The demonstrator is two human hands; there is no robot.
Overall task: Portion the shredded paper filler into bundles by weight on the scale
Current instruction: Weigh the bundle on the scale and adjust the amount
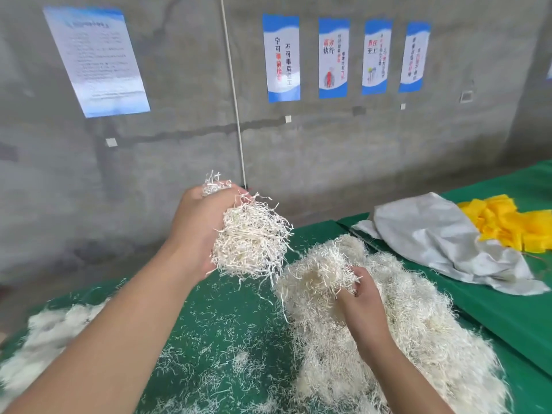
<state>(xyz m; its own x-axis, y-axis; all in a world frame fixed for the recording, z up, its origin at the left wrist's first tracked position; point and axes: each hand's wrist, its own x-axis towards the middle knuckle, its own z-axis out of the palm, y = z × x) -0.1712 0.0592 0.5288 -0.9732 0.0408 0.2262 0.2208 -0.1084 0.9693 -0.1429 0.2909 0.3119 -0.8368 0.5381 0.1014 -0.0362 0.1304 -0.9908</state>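
My left hand (pixel 198 222) is raised above the green table (pixel 227 306) and grips a fist-sized bundle of white shredded paper (pixel 252 240). Strands stick out above and below the fingers. My right hand (pixel 363 297) is lower and to the right, its fingers curled into a tuft (pixel 321 271) at the top of the big heap of shredded paper (pixel 412 330) on the table. No scale is in view.
Loose shreds litter the green cloth in the middle, and a second flatter pile (pixel 44 333) lies at the left edge. A crumpled grey sack (pixel 442 234) and yellow material (pixel 507 225) sit on the adjoining table at right. A concrete wall with posters stands behind.
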